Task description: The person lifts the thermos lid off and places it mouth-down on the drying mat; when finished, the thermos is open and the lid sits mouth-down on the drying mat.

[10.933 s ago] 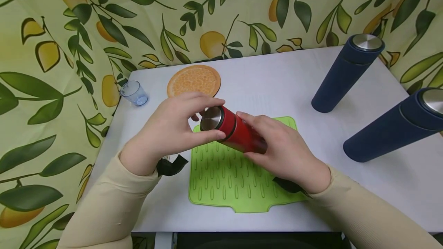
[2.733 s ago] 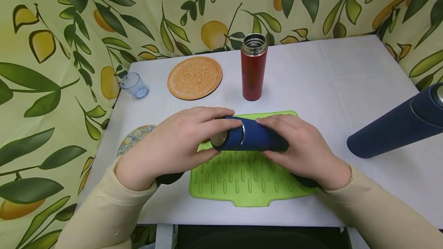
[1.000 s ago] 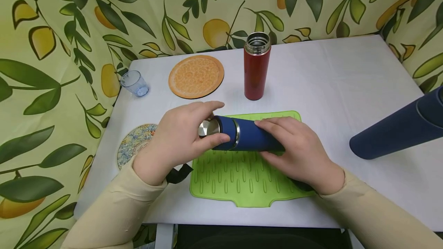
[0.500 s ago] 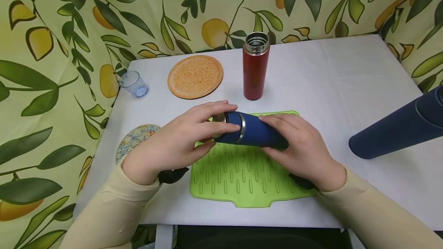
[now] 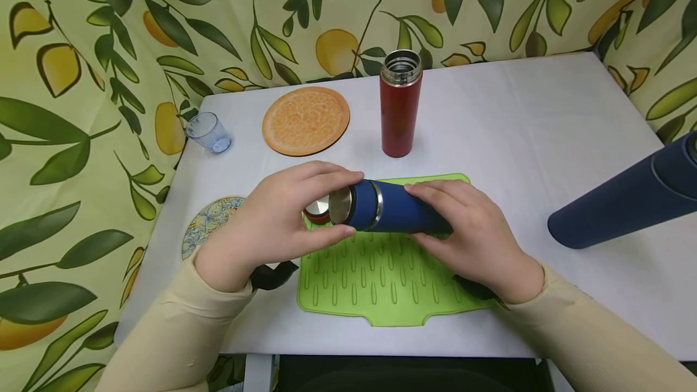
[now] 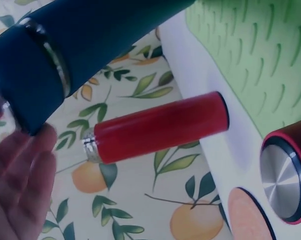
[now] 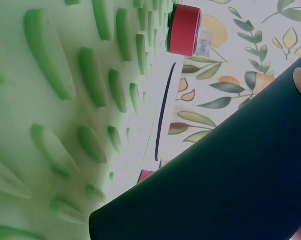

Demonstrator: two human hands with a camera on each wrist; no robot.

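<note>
A dark blue thermos [image 5: 400,207] lies tilted in both hands over the green ridged mat [image 5: 381,283]. My right hand [image 5: 474,238] grips its body from the right. Thumb and fingers of my left hand [image 5: 283,216] hold the blue lid [image 5: 362,205] at the left end, its steel top facing left. A shiny steel band shows between lid and body. Partly hidden behind the left hand, a red lid [image 5: 317,209] with a steel top sits on the mat. Behind the mat a red thermos [image 5: 400,117] stands upright without its lid, threaded steel neck showing.
Another, larger-looking blue thermos [image 5: 626,192] stands at the right. An orange round board [image 5: 306,121] lies at the back, left of the red thermos. A small blue glass [image 5: 209,133] stands at the far left. The left arm partly covers a patterned round mat [image 5: 209,222].
Earlier both hands held the red thermos, lid on; now it stands uncapped behind the mat. One blue thermos has come from the right into my hands. My left hand has been shifting around its lid.
</note>
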